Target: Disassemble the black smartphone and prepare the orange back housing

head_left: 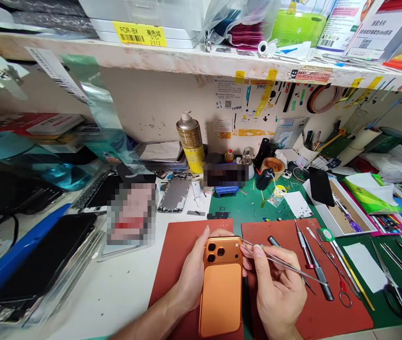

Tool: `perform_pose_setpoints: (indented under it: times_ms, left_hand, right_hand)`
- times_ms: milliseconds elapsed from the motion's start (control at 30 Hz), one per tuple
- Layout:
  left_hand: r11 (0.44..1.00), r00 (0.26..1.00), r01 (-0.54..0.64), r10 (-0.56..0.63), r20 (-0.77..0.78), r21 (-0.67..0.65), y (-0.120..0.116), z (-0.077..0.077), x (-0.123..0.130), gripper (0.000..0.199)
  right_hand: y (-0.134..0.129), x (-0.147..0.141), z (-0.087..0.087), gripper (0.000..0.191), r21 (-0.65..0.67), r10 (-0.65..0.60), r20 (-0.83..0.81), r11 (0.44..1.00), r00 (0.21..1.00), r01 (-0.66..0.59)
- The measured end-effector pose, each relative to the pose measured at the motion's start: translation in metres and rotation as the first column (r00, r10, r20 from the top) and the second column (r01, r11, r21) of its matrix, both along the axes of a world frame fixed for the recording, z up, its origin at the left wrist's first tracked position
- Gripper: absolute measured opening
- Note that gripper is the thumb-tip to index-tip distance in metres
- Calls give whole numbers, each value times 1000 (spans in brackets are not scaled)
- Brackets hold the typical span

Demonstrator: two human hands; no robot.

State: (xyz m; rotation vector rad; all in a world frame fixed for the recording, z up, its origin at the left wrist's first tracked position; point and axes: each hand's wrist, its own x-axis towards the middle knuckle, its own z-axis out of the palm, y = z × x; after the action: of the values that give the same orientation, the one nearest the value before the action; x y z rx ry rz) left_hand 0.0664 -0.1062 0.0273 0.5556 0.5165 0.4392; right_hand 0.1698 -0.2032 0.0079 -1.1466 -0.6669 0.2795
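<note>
An orange smartphone (221, 297) is held with its back and camera bump toward me, above the brown-red mat (176, 255). My left hand (194, 269) is closed around its left edge, the thumb along the side and other fingers partly hidden behind the top. My right hand (279, 288) pinches a pair of metal tweezers (288, 265) between thumb and fingers. The tweezers' tips are at the upper right of the camera bump, by the flash; whether they touch it I cannot tell. Some right fingertips are close to the phone's right edge.
Right of my hand lie a screwdriver (303, 245), a scalpel-like tool (323, 278) and scissors (394, 288). Behind stand a spray can (191, 144), a black dropper bottle (265, 179) and a white tray (355, 224). Phone parts (175, 192) lie left. A loaded shelf (187, 61) overhangs the bench.
</note>
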Motion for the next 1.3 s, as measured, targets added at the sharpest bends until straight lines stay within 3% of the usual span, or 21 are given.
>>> perform_pose_setpoints:
  times_ms: [767, 1100, 1300]
  left_hand:
    - [999, 998, 35, -33, 56, -22, 0, -1, -2, 57]
    - [999, 997, 41, -40, 60, -29, 1, -5, -2, 57]
    - [999, 997, 31, -29, 70, -29, 1, -4, -2, 57]
  right_hand:
    - [4, -6, 4, 14, 58, -109, 76, 993, 991, 104]
    - [3, -7, -2, 19, 65, -81, 38, 995, 996, 79]
    - [1, -6, -8, 23, 56, -120, 108, 992, 987, 114]
